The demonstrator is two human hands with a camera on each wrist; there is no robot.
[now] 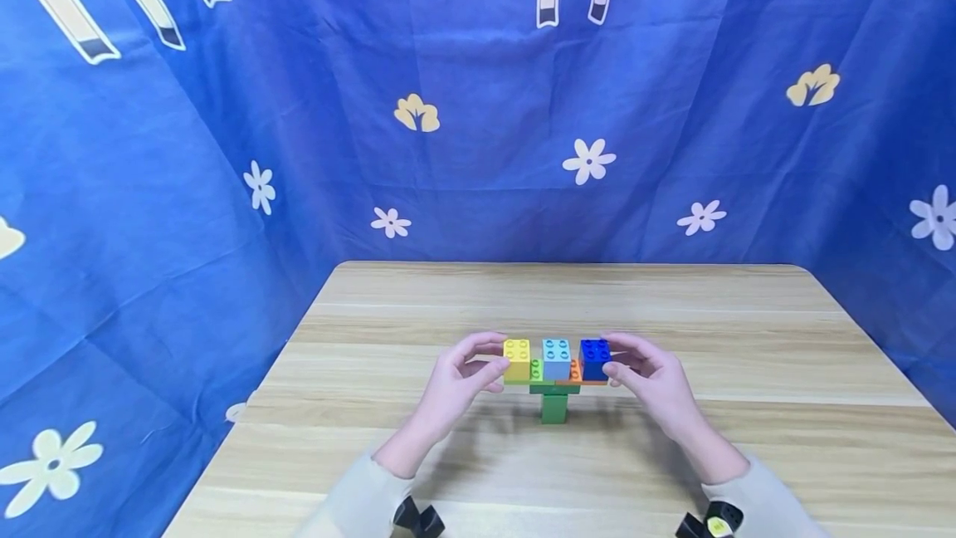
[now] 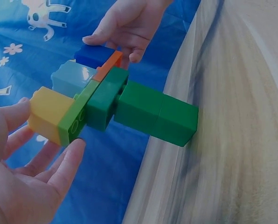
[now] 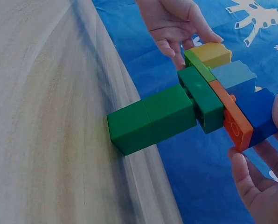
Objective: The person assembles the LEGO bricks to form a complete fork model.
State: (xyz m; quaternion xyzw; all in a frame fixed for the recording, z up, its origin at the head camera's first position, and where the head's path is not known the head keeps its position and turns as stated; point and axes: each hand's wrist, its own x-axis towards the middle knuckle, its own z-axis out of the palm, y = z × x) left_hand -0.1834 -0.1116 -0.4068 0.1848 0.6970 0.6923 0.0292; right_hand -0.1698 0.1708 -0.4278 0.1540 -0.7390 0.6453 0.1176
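Observation:
A T-shaped toy block build stands upright on the wooden table (image 1: 418,305). Its stem is a green block column (image 2: 155,112), topped by a dark green block (image 2: 106,100). Across that lie a lime green plate (image 2: 79,112) and an orange plate (image 3: 231,114). Three blocks sit on top: a yellow block (image 1: 517,360), a light blue block (image 1: 556,359) and a dark blue block (image 1: 595,360). My left hand (image 1: 461,374) holds the yellow block at its outer end between thumb and fingers. Opposite it, my right hand (image 1: 660,379) grips the dark blue block likewise.
A blue cloth (image 1: 485,148) printed with flowers and animal legs hangs behind the table and along both sides. The table's far edge lies well beyond the build. Dark devices are strapped at both sleeves (image 1: 358,501).

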